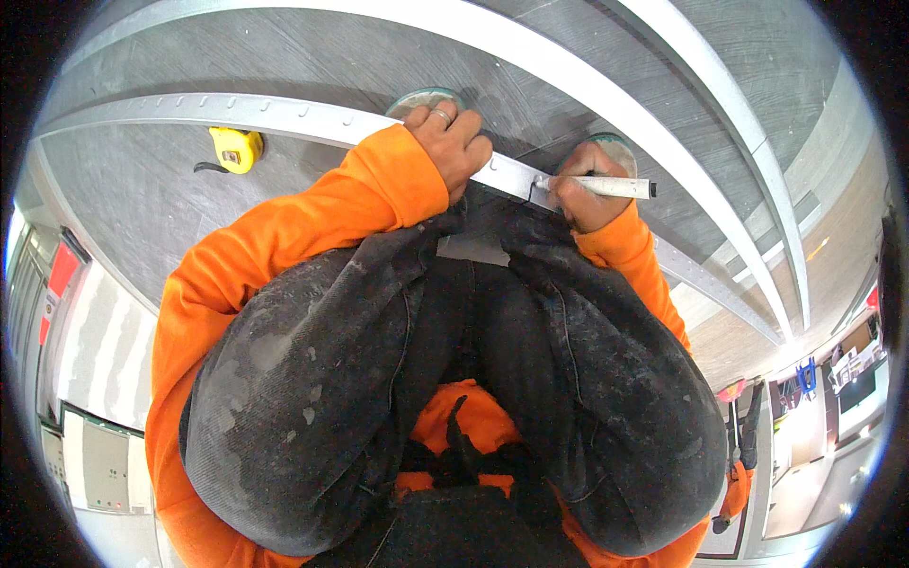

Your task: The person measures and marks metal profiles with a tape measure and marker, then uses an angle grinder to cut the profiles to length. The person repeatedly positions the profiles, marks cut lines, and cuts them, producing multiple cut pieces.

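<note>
A long pale metal profile [294, 115] with a row of small slots runs across in front of my knees. My left hand [447, 147], with a ring on one finger, is closed over it near the middle. My right hand [589, 197] grips a white marker [620, 186], its black end pointing right and its tip at the profile's face. A dark line [530, 189] crosses the metal just left of that tip. The profile's stretch under my right hand is hidden.
A yellow tape measure [237, 149] with a black strap lies on the grey wood-look floor [312, 57] at left. Beyond my shoes lie two more long metal profiles [606, 90] [720, 95]. Another person in orange [739, 488] is at the far right.
</note>
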Tool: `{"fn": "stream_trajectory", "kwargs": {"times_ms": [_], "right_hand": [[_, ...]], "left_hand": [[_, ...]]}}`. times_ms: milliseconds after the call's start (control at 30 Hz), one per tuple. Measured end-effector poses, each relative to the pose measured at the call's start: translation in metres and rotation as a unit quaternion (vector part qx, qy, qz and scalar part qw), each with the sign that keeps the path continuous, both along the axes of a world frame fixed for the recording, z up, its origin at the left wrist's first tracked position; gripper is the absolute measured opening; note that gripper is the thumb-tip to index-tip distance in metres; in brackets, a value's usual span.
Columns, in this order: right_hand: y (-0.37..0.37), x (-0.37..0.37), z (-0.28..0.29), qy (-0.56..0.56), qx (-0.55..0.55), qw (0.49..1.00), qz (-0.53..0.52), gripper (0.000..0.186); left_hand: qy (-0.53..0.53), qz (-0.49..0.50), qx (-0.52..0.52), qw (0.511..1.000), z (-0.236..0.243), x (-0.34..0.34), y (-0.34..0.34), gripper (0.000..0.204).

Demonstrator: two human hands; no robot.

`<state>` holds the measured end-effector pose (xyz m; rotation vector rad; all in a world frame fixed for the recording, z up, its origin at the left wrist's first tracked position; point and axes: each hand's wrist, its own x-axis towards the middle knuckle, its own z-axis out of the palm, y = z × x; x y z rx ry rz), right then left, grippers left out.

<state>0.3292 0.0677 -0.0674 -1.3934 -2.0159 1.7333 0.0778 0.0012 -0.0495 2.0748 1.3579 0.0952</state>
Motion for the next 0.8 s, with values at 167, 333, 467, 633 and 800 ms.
{"fn": "stream_trajectory", "kwargs": {"times_ms": [167, 333, 467, 633, 800], "right_hand": [[-0.0024, -0.0001, -0.0005, -0.016, -0.078, 0.995, -0.058, 0.022], [-0.0053, -0.0005, -0.002, 0.01, -0.086, 0.993, -0.085, 0.016], [-0.0056, 0.0013, -0.0068, 0.047, -0.052, 0.996, -0.062, 0.016], [-0.0079, 0.0019, -0.0066, 0.048, -0.093, 0.99, -0.093, 0.015], [-0.0018, -0.0004, 0.0025, 0.0, -0.095, 0.993, -0.07, 0.021]], "left_hand": [[0.0, 0.004, 0.003, 1.0, -0.0009, 0.0006, -0.0009, 0.037], [-0.004, 0.006, 0.005, 1.0, -0.0009, 0.0006, -0.0011, 0.038], [-0.003, 0.004, -0.014, 1.0, -0.0001, 0.0, 0.0005, 0.04], [0.0, -0.001, -0.019, 1.0, 0.001, 0.0002, 0.0012, 0.04], [0.008, 0.003, 0.0, 1.0, -0.0002, 0.0014, -0.0006, 0.038]]}}
